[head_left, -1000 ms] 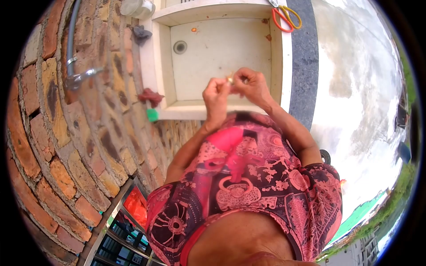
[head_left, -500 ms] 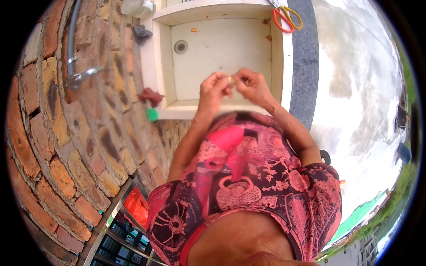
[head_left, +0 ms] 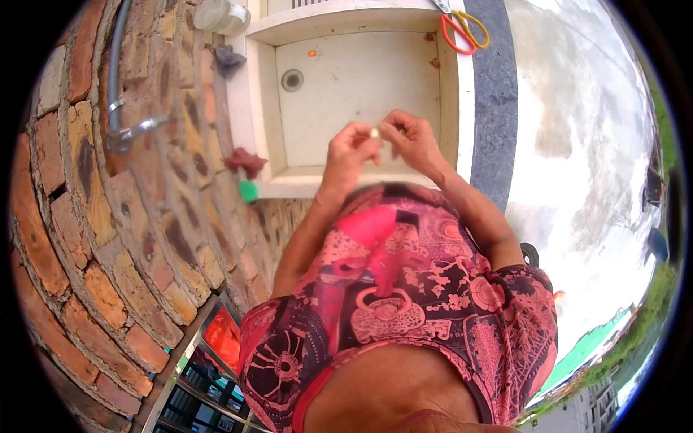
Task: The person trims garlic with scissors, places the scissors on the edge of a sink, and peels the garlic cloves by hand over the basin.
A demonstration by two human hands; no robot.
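Note:
Over the near part of the white sink (head_left: 328, 170), both hands are raised close together. Between the thumb and fingertips of my left hand (head_left: 348, 153) is a small pale piece (head_left: 375, 133), about the size of a garlic clove; its exact kind is too small to tell. My right hand (head_left: 413, 144) is beside it with its thumb and index finger pinched at the piece's edge. Whether the right fingers hold a bit of it is hidden.
Scissors with red and yellow handles (head_left: 459, 35) lie on the sink's right rim. A drain (head_left: 292, 80) and small scraps show in the basin. A clear jar (head_left: 221, 16), dark cloth (head_left: 229, 60), reddish cloth (head_left: 246, 162) and green block (head_left: 248, 190) line the left side. A tap (head_left: 137, 133) juts from the brick wall.
The fingers have shifted slightly around the pale piece, which now shows more clearly at the left fingertips. The right fingertips have moved a little. Both hands stay over the sink.

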